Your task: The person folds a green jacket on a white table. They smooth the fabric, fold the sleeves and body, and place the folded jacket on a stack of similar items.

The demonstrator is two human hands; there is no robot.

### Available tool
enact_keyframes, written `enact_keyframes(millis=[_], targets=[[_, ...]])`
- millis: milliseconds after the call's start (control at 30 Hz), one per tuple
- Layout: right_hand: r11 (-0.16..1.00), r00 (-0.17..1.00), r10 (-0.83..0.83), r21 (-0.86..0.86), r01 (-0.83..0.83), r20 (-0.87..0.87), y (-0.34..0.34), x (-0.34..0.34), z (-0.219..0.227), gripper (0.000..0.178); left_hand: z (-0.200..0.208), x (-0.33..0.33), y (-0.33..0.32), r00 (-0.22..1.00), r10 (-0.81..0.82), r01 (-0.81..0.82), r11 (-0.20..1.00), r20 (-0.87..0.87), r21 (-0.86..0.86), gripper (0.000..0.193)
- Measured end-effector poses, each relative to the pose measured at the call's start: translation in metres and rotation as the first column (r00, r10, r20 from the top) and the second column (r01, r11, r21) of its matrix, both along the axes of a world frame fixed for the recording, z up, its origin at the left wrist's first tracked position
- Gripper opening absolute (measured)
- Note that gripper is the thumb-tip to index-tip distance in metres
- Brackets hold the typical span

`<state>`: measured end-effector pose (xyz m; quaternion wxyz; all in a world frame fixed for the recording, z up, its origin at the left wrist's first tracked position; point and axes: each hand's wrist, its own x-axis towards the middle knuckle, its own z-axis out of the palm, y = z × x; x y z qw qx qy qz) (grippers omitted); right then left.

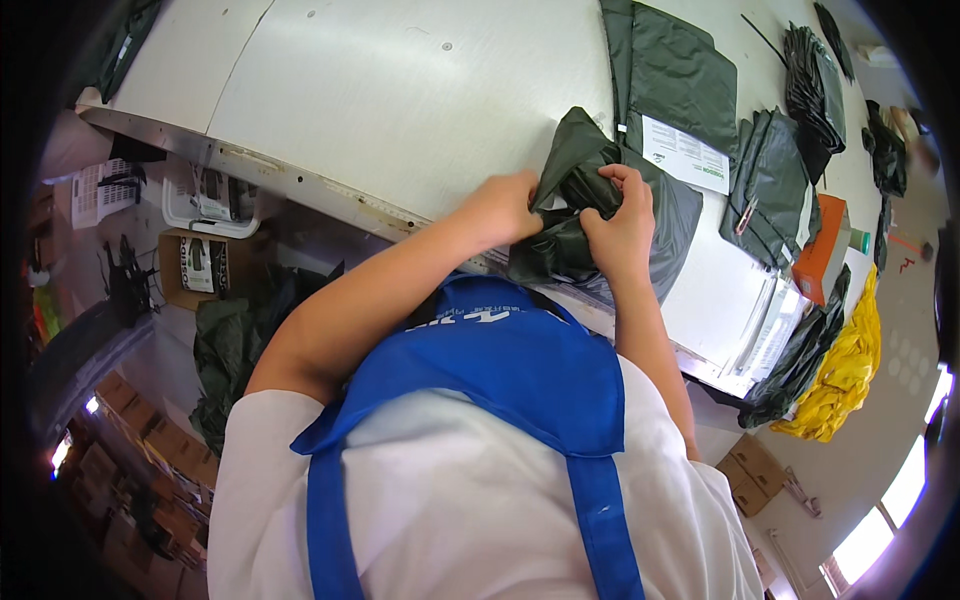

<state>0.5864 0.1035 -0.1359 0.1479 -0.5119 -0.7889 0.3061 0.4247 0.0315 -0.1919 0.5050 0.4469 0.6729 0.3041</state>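
Note:
A bunched piece of dark green, slightly shiny fabric (578,138) lies at the near edge of the table, between my hands. My left hand (508,208) is closed on its left side, with the fingertips tucked into the folds. My right hand (624,226) pinches the fabric on the right, thumb and forefinger bent toward each other around an opened fold. Smoother dark fabric (678,215) spreads out just right of my right hand. What kind of article this is cannot be made out from the crumpled shape.
Folded dark green fabric (685,70) and a white printed sheet (688,155) lie beyond my hands on the pale table (400,90). Rightward are more folded pieces (770,190), an orange box (822,250) and yellow fabric (835,375). Below the left edge stands a cardboard box (180,275).

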Motion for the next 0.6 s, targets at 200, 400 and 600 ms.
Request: enact_keyframes(millis=[200, 400, 600], targets=[[0.996, 0.994, 0.063, 0.064, -0.057, -0.086, -0.013, 0.003, -0.005, 0.059, -0.017, 0.012, -0.014, 0.917, 0.078, -0.022, 0.989, 0.391, -0.147, 0.016], [0.849, 0.933, 0.343, 0.389, -0.359, 0.111, -0.067, 0.028, -0.004, 0.09, -0.023, 0.025, -0.017, 0.795, 0.321, -0.251, 0.947, 0.515, -0.203, 0.016], [0.914, 0.955, 0.283, 0.326, -0.242, -0.084, -0.048, 0.034, -0.018, 0.081, -0.009, 0.029, -0.016, 0.823, 0.339, -0.31, 0.94, 0.456, -0.14, 0.011]])
